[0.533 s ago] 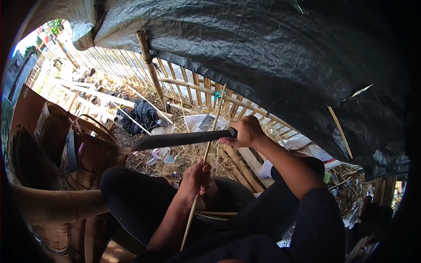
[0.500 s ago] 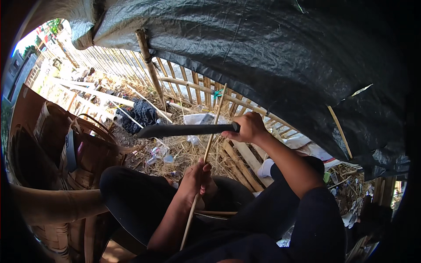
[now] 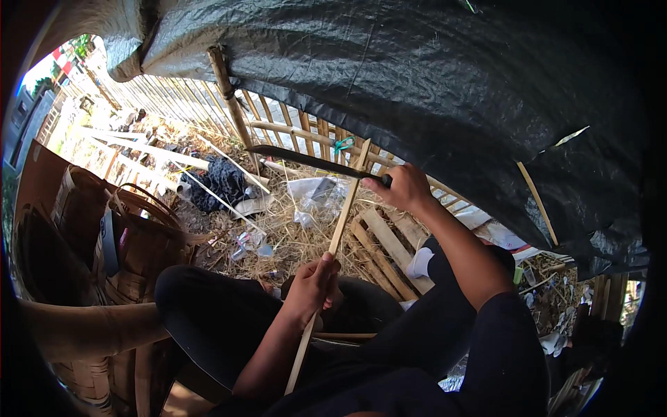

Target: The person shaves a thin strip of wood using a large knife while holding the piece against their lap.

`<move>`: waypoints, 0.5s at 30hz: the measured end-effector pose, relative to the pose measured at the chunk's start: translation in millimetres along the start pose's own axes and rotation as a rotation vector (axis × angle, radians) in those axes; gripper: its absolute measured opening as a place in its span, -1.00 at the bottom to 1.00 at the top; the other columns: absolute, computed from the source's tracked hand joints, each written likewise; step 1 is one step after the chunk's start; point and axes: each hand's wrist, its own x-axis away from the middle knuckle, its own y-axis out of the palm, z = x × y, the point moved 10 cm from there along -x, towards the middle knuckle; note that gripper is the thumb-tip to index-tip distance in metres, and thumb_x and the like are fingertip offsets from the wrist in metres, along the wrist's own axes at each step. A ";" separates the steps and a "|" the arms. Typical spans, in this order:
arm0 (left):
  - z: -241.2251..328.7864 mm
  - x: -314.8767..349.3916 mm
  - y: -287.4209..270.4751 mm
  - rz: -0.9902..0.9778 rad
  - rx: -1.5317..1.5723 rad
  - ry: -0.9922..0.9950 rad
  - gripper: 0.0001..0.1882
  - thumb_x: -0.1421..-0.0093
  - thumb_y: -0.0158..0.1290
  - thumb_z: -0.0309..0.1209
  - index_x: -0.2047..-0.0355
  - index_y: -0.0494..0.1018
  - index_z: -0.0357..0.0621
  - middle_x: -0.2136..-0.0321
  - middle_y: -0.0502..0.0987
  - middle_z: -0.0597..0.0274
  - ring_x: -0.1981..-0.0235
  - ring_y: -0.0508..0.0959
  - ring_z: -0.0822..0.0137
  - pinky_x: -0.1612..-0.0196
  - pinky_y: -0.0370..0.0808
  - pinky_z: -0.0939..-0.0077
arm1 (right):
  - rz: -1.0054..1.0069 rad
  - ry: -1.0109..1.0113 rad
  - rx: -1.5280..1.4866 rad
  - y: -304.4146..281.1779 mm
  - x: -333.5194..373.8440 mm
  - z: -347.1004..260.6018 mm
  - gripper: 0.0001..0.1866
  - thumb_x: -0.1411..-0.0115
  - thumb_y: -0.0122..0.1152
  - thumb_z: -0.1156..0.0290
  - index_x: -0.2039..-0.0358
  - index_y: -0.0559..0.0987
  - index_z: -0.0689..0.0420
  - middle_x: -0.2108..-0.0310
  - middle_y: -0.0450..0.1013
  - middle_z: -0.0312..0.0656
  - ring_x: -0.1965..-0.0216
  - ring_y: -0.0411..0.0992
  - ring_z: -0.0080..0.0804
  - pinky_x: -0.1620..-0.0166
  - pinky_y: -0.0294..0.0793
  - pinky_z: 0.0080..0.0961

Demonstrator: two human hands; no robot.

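My left hand [image 3: 314, 283] is closed round a long pale bamboo strip [image 3: 342, 221], which slants from my lap up and away to the right. Its broad flat face shows above my thumb. My right hand [image 3: 405, 189] grips the dark handle of a machete [image 3: 306, 160]. The long dark blade points left and crosses the strip near its far end, close to the handle. Whether the edge bites into the bamboo I cannot tell. My dark-trousered legs are bent on either side of the strip.
A black tarp [image 3: 445, 90] hangs over the right and far side, before a bamboo fence [image 3: 303, 132]. Woven bamboo baskets [image 3: 132, 257] and a thick bamboo pole [image 3: 90, 326] stand at left. Wooden slats [image 3: 389, 243], straw, plastic scraps and a dark bundle [image 3: 221, 184] lie on the ground.
The machete has moved up toward the strip's far end, its tip now tilted farther away. The strip has turned so that its wide face shows, and its far end has shifted slightly right.
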 end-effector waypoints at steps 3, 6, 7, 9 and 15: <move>-5.9 2.0 -6.2 0.025 0.056 -0.037 -0.51 -0.41 -0.27 0.03 0.47 0.30 -0.10 0.81 0.23 0.40 0.83 0.25 0.57 0.76 0.17 0.70 | 0.128 -0.142 0.058 5.2 14.1 -18.0 -0.14 0.01 -0.03 -0.51 0.69 0.57 0.19 0.72 0.45 -0.04 0.58 0.52 -0.07 0.45 0.50 -0.17; -9.4 2.2 -9.1 0.046 0.097 -0.053 -0.51 -0.41 -0.27 0.03 0.44 0.32 -0.11 0.81 0.24 0.40 0.83 0.26 0.59 0.76 0.17 0.70 | 0.106 -0.328 0.066 11.0 24.5 -43.0 -0.24 0.04 0.11 -0.44 0.76 0.49 0.12 0.79 0.38 -0.07 0.62 0.48 -0.03 0.44 0.47 -0.17; -8.5 3.4 -8.5 0.052 0.091 -0.036 -0.51 -0.41 -0.27 0.03 0.43 0.34 -0.12 0.80 0.24 0.40 0.83 0.25 0.59 0.76 0.17 0.70 | 0.151 -0.315 0.082 7.2 22.5 -35.9 -0.24 0.05 0.12 -0.44 0.76 0.51 0.13 0.79 0.38 -0.06 0.63 0.48 -0.03 0.46 0.47 -0.18; -11.2 1.0 -8.4 0.041 0.046 -0.021 -0.50 -0.40 -0.27 0.04 0.42 0.34 -0.13 0.81 0.24 0.40 0.84 0.25 0.58 0.77 0.16 0.69 | 0.192 -0.152 0.055 -5.6 5.4 -7.7 -0.22 0.04 0.11 -0.44 0.70 0.57 0.18 0.77 0.40 -0.02 0.62 0.49 -0.02 0.48 0.47 -0.18; -15.1 -4.4 -10.7 0.018 0.054 -0.030 -0.48 -0.39 -0.25 0.06 0.42 0.37 -0.15 0.81 0.25 0.36 0.84 0.25 0.55 0.77 0.16 0.69 | 0.107 -0.121 0.087 9.2 13.4 -22.5 -0.21 -0.01 0.05 -0.44 0.71 0.54 0.18 0.75 0.43 -0.05 0.58 0.51 -0.04 0.48 0.48 -0.16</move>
